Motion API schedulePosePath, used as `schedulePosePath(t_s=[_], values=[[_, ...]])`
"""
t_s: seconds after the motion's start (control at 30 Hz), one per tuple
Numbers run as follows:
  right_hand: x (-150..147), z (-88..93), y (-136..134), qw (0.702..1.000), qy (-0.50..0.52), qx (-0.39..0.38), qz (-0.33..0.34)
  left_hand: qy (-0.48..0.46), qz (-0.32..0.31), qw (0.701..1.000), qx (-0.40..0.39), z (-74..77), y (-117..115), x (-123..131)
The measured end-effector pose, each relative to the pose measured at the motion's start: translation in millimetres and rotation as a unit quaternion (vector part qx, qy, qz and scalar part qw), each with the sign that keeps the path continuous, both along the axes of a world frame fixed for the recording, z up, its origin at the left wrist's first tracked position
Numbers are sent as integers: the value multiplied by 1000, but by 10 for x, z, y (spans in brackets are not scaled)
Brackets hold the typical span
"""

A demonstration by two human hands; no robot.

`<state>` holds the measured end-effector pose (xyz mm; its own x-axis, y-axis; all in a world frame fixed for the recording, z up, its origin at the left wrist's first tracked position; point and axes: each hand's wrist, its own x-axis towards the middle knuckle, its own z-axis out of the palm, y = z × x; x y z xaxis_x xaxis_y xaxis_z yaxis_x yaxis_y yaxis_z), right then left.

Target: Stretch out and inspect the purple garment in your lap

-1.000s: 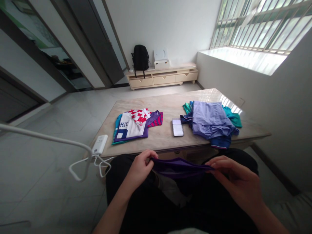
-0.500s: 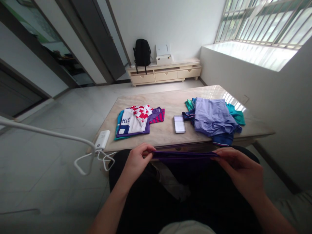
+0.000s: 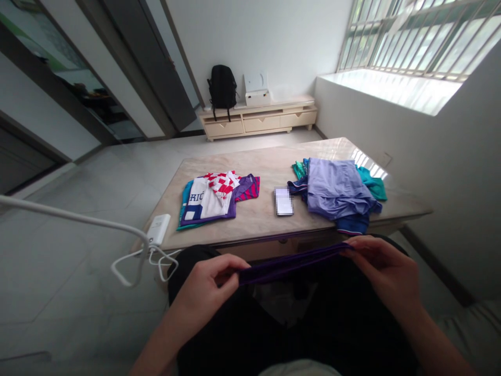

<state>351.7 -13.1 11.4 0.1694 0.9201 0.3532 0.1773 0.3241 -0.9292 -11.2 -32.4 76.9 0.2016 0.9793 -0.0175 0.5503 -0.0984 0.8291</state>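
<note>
A dark purple garment is stretched between my two hands above my lap, its upper edge drawn out into a narrow band. My left hand pinches one end between thumb and fingers. At the other end, a little higher, my right hand pinches the opposite corner. Below the band, the cloth blends into my black trousers, so its full shape cannot be made out. Beyond my hands, on the stone-topped table, lie a flat stack of folded jerseys to the left and a heap of lavender and blue clothes to the right.
A phone lies between the two piles. At the table's left corner sits a white power bank with a white cable running off it. A black backpack and a white box stand on a low cabinet by the wall.
My left hand has come down and slightly left with its end of the purple garment, so the band now slopes. The right hand stays nearly in place, still pinching. The camera view has shifted slightly.
</note>
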Motion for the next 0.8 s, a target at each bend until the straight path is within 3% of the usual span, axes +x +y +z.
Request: schedulePosePath(t_s=[0.13, 0.4, 0.63, 0.8], values=[[-27, 29, -15, 1000, -3, 4, 18, 19, -25, 999, 31, 8, -19, -20], [-85, 82, -67, 998, -39, 24, 46, 150, 1, 988, 43, -163, 82, -101], [-31, 59, -22, 999, -39, 6, 22, 85, -23, 995, 52, -193, 97, -98], [-25, 80, -28, 999, -28, -4, 17, 93, -37, 992, 72, -238, 99, -80]])
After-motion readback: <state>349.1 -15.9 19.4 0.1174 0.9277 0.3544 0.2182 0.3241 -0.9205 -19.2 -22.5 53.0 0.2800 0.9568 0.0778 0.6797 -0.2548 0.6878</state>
